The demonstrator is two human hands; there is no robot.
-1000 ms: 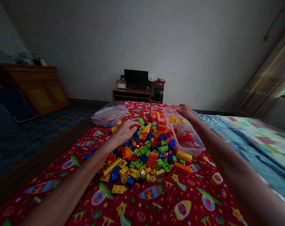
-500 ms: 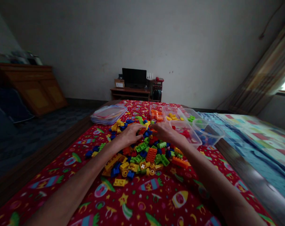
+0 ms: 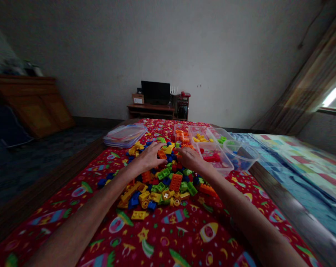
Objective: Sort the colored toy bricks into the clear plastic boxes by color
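A heap of toy building bricks (image 3: 164,173) in yellow, green, blue, red and orange lies on a red patterned cloth (image 3: 156,241). At the far left side of the heap, my left hand (image 3: 149,158) curls its thumb and fingers around an orange building brick (image 3: 162,154). Across from it, my right hand (image 3: 190,158) bends down into the heap with its fingers drawn together; its fingertips and anything between them are hidden. Close beyond the right hand stands a clear tray of orange bricks (image 3: 182,135). Red bricks (image 3: 212,158) lie in the clear box beside that wrist.
Further clear boxes hold yellow bricks (image 3: 202,138) and green bricks (image 3: 221,139). A round clear tub (image 3: 247,157) with blue pieces stands at the right edge. Stacked plastic lids (image 3: 125,135) lie at the far left. Beyond is a desk with a monitor (image 3: 156,92).
The view has shifted slightly, moving the scene a little left. My left hand has drawn slightly left, and the orange brick in its grasp shows more clearly. My right hand stays in the heap.
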